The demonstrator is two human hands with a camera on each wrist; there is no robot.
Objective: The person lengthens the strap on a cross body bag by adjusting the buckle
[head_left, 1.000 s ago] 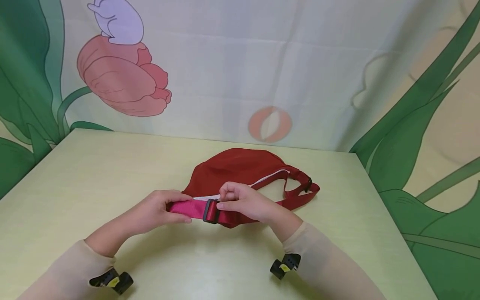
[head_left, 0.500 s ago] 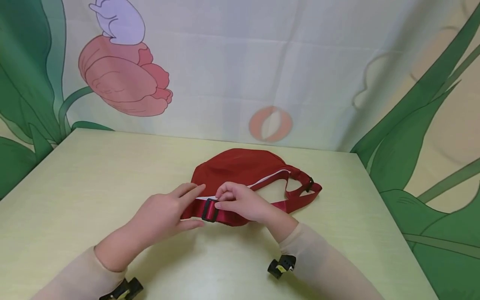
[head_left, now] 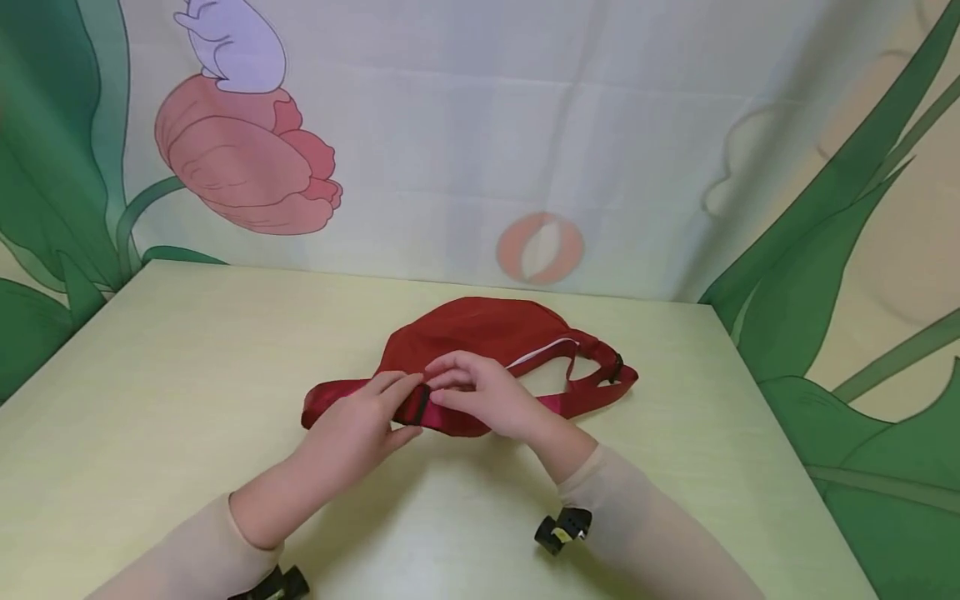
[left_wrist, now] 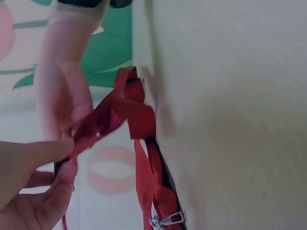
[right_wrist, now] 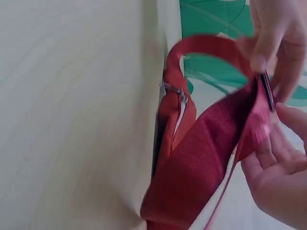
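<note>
A red waist bag lies on the table, its belt stretched in front of it. My left hand pinches the belt at its black slider buckle between thumb and fingers. In the left wrist view, that hand's fingers close on the strap beside the dark buckle. My right hand is at the buckle's right side, thumb and fingers apart. In the right wrist view, the right fingers are right at the pink strap, which loops up from the bag.
A second black buckle sits on the belt at the bag's right end. Metal zipper pulls hang at the bag's edge. Behind the pale table hangs a printed curtain with flowers and leaves.
My left hand has let go of the belt farther left, moved right, and taken hold at the slider buckle. Belt slack now shows at left. The right hand's fingers have spread.
</note>
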